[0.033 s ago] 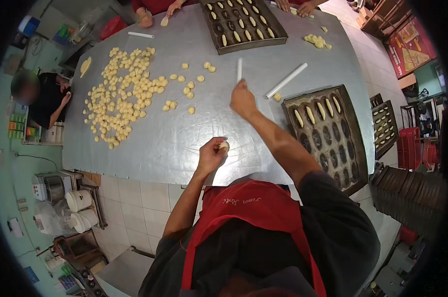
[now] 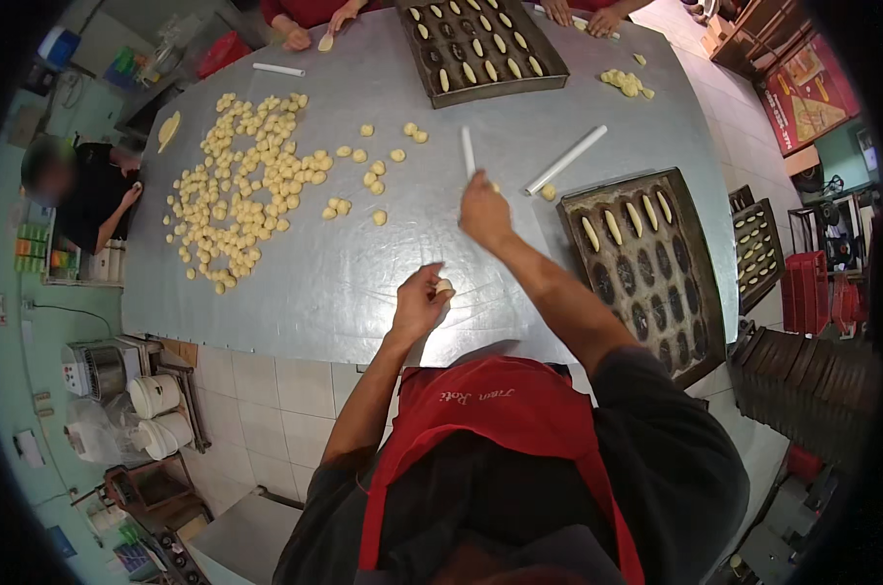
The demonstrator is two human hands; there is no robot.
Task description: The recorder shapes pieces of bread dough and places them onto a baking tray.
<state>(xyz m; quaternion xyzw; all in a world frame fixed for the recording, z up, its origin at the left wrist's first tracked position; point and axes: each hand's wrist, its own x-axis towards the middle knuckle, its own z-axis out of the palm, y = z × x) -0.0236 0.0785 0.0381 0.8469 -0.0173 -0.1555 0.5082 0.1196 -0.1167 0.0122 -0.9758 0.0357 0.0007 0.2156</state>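
My left hand (image 2: 420, 302) is low over the near part of the counter (image 2: 314, 288), thumb and fingers pinched on a small pale dough ball (image 2: 444, 287), part of which my fingertips hide. My right hand (image 2: 485, 213) is farther forward, curled around the near end of a white rolling pin (image 2: 468, 151) that points away from me; something pale shows just beside these fingers, too covered to make out. Right of that, a second white pin (image 2: 566, 159) lies slantwise with a lone dough piece (image 2: 549, 192) near its lower end. Beside my right forearm sits a dark moulded tray (image 2: 646, 292), five slim dough strips (image 2: 613, 224) lined up along its far row and dark oval hollows below them. Off to my left spreads a big cluster of dough balls (image 2: 246, 175), with stray ones (image 2: 373, 180) scattered between it and my pin. At the far edge stands another tray (image 2: 500, 95) of slim dough pieces, with co-workers' hands (image 2: 345, 15) on either side of it. My apron (image 2: 495, 405) is red.
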